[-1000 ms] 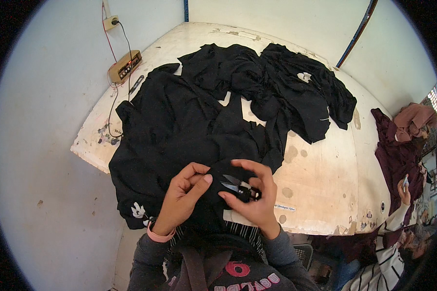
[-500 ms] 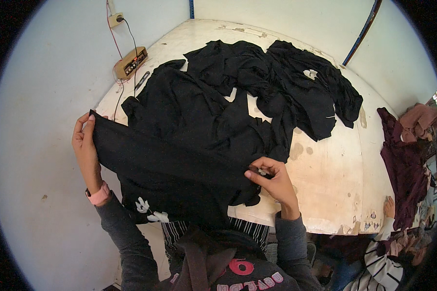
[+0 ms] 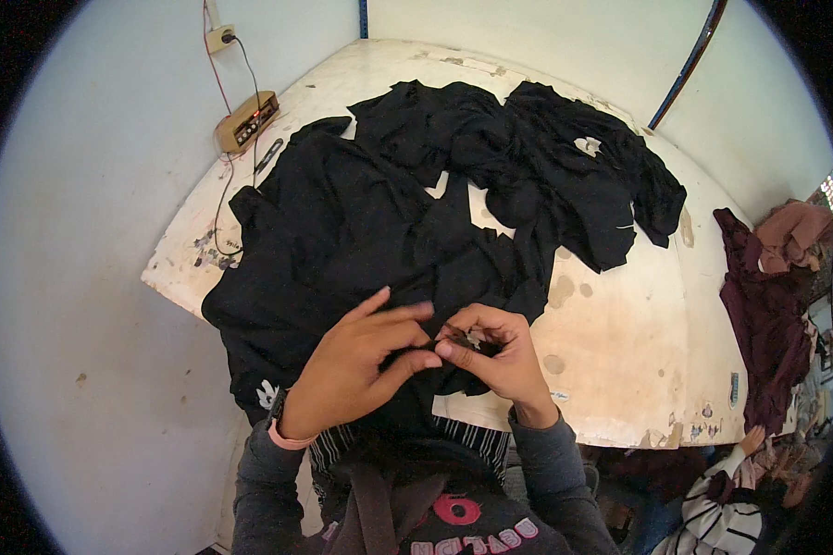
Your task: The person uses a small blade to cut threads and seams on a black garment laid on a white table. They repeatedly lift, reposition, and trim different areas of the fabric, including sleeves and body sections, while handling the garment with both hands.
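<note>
L hand [image 3: 356, 361]: fingers loosely spread, grip unclear; R hand [image 3: 502, 356] pinches blk cloth [image 3: 342, 240] nr bench's [image 3: 620, 361] front edge; best held taut.

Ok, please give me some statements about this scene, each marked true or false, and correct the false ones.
A pink band circles the left wrist. True.
Crumpled black cloth covers part of the pale, stained table. True.
The brown box-shaped device is at the table's right edge. False: the device is on the left, near the wall.
The left hand and right hand are far apart. False: their fingers are close together.
Dark maroon cloth lies right of the black cloth. True.
</note>
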`<state>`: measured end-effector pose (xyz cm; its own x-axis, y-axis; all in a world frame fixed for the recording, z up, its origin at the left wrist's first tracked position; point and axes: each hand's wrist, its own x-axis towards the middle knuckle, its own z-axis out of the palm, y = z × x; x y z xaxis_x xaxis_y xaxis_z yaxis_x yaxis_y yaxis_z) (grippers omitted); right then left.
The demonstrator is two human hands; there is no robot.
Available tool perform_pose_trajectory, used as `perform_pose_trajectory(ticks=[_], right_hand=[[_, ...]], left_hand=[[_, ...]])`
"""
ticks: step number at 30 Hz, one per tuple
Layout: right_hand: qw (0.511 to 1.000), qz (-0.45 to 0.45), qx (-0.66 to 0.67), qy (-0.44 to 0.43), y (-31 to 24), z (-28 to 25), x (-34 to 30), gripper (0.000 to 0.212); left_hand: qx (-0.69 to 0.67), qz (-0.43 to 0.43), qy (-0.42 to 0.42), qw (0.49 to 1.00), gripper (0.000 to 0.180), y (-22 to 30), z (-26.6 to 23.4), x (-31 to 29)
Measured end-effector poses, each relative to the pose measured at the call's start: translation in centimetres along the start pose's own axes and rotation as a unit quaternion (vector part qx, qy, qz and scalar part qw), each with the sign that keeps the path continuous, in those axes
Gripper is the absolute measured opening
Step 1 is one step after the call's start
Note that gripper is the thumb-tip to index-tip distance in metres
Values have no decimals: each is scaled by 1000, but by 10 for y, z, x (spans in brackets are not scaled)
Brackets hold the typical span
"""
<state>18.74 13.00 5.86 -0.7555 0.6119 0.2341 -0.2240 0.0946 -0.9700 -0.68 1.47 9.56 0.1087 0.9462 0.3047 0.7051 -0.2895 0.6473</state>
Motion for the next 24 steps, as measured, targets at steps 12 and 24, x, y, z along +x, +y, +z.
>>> perform_pose_trajectory(ticks=[12, 24], right_hand=[[998, -14, 16, -60, 18, 32, 21, 40], [964, -90, -251, -7, 45, 75, -11, 60]], left_hand=[[-468, -79, 511, 717, 26, -12, -72, -27], [-316, 17, 578, 752, 48, -34, -89, -33]])
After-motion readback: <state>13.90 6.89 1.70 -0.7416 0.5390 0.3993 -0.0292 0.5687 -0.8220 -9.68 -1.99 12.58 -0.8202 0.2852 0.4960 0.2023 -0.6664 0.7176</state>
